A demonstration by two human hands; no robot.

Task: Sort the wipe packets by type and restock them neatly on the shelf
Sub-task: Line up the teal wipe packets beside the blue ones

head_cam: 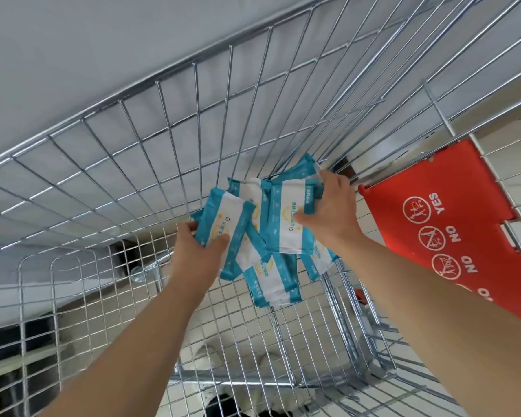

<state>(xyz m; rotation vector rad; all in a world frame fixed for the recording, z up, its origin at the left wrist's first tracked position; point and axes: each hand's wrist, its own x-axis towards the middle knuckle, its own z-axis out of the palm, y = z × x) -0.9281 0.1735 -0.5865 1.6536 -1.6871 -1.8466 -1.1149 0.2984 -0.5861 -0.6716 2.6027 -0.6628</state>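
Item: wipe packets, teal and white, all apparently one type as far as the print can be read. Location: inside a wire shopping cart (pixel 163 139), towards its far right corner, beside a red seat flap (pixel 451 236) with YES/NO pictograms. No shelf in view. Left hand (pixel 197 248): closed in a pinch, thumb across the face and fingers behind, on a left-hand packet (pixel 223 218) raised off the cart floor; whether a second one sits behind it cannot be told. Right hand (pixel 331 212): thumb pressed on the front of a fanned bundle (pixel 286 233) of several packets, fingers curled over its far edge. The two handfuls touch or overlap at the middle. Remaining stock: loose packets (pixel 272 284) on the mesh floor directly beneath and slightly nearer than the hands, with a further one (pixel 316 263) under the right wrist. Orientation: the loose packets lie flat, overlapped, long axes running roughly near to far with a slight tilt. Access: they sit between the two forearms, a little closer to the right hand, though that hand appears the fuller. Assessed stage: gathering from the cart, with sorting and shelving not yet begun. Next pickup likely needs a downward, nearward reach, probably by the left hand, or the handfuls merged first.
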